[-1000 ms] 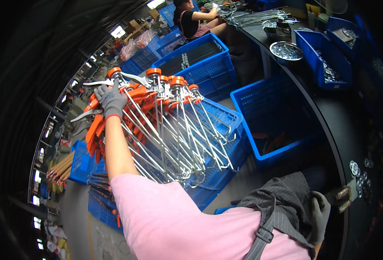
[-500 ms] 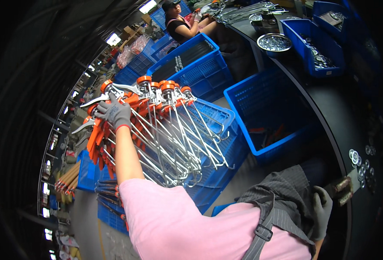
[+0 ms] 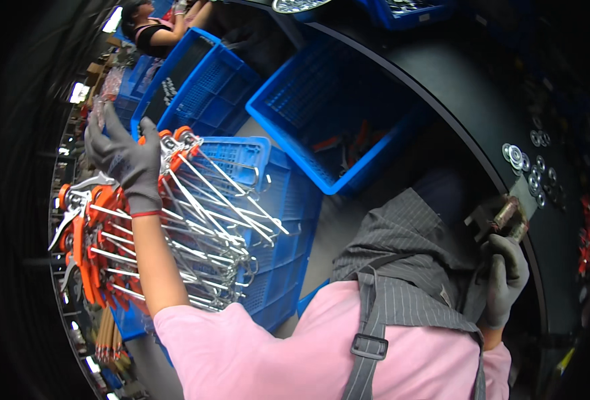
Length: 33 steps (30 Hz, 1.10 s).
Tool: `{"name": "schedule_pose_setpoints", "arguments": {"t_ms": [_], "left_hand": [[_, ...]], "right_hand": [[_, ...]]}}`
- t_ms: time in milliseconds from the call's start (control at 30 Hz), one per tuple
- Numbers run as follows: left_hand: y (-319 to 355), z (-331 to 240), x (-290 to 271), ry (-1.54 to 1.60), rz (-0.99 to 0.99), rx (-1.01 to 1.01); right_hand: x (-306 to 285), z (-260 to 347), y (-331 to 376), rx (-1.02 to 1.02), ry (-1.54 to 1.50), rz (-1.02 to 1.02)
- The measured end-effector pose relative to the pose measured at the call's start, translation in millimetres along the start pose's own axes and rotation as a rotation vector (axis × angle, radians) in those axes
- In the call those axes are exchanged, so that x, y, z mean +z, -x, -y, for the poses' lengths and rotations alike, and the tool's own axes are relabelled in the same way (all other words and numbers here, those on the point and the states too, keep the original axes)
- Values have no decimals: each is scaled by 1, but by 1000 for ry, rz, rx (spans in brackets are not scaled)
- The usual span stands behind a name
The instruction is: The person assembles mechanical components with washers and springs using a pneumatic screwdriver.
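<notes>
My left hand (image 3: 127,157), in a grey glove, is open with fingers spread over a pile of caulking gun handle assemblies (image 3: 101,237). These have orange handles, silver triggers and long hooked metal rods. I see nothing in that hand. The pile lies across blue crates (image 3: 285,193), rod hooks toward the middle of the view. At the bench edge on the right, my right hand (image 3: 506,277), also gloved, has its fingers curled just below a worn metal fixture (image 3: 510,217). Whatever those fingers hold, if anything, is hidden.
A blue crate (image 3: 258,107) with a few orange parts inside stands beside the dark bench (image 3: 435,87). Loose metal washers (image 3: 516,157) lie on the bench. Farther back are another blue crate (image 3: 218,83) and a seated person (image 3: 158,30).
My left hand has come off the caulking gun assemblies and its fingers have spread. My right hand has moved up to the fixture, fingers more bent. The view has turned to the right.
</notes>
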<state>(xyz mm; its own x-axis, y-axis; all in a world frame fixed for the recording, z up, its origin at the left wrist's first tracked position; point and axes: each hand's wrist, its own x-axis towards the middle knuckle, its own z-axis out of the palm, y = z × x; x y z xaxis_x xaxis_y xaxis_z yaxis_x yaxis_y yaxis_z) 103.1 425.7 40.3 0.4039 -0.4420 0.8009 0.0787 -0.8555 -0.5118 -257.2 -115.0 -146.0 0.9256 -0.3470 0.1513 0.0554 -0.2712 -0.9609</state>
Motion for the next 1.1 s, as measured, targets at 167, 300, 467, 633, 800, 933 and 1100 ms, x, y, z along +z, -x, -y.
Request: {"name": "schedule_pose_setpoints", "arguments": {"t_ms": [167, 300, 467, 633, 800, 933, 1100], "left_hand": [[-3, -197, 69, 769, 455, 334], [93, -366, 165, 1339, 1171, 39], [256, -519, 307, 1218, 1515, -282], [375, -601, 370, 1105, 1534, 75], [429, -653, 361, 693, 839, 858], [433, -691, 331, 1220, 1893, -133], [412, -638, 342, 888, 1300, 546]], "right_hand": [[-50, -36, -9, -100, 57, -602], [-101, -84, -28, 47, 114, -886], [-109, -141, -43, 197, 475, -991], [-95, -160, -50, 230, 669, -979], [-92, -162, -61, 274, 704, -943], [-98, -155, -63, 275, 894, -870], [-87, -168, -76, 255, 713, -880]]}}
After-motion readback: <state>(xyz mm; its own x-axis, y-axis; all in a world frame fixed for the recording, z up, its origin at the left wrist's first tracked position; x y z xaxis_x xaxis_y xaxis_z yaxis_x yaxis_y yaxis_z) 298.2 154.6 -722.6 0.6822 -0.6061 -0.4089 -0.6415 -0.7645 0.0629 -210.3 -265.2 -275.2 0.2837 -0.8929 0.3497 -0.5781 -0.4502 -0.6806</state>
